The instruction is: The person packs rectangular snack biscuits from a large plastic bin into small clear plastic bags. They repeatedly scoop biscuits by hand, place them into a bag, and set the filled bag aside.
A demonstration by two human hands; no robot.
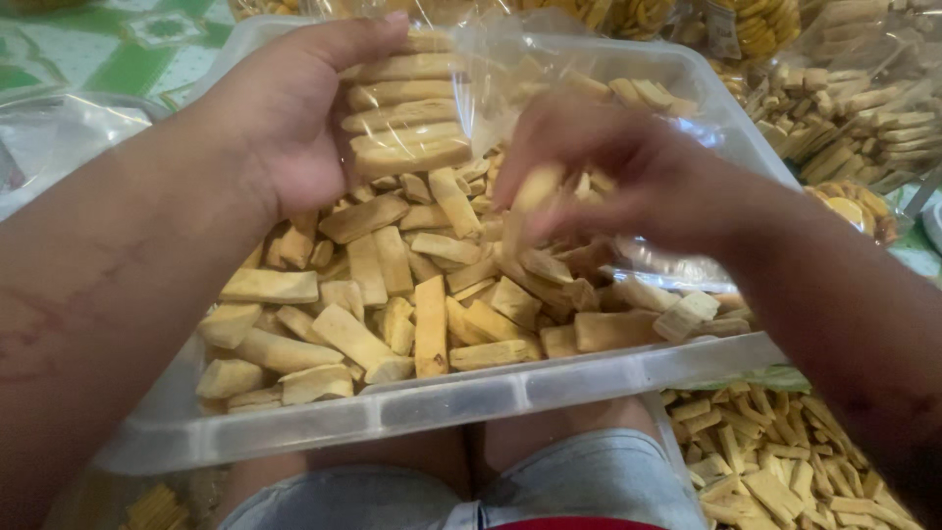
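Biscuit sticks [407,123], pale yellow and finger-shaped, lie stacked flat one on another in the left hand [285,118], their long axes running left to right across the view, so their ends face the right hand. The left hand cups the stack from its left side, with the fingers curled over the top and closed on the pile, inside the mouth of a clear plastic bag [510,69] that rises around it. Below both hands sits a clear plastic tub [471,397] resting on the person's lap, heaped with loose sticks [412,294] that point every which way, some flat, some on edge. To the right, the right hand [628,177] hovers just above the heap with one stick [535,186] pinched between its fingertips, this one tilted nearly upright, so it stands almost crosswise to the stacked ones. The hand is blurred, so the exact grip is hard to read. The two hands are near each other but apart, and the stack's right end is the part closest to the pinched stick. Farther right, beyond the tub wall, filled bags of the same sticks [854,108] stand packed, and more loose pieces [775,461] lie at the lower right.
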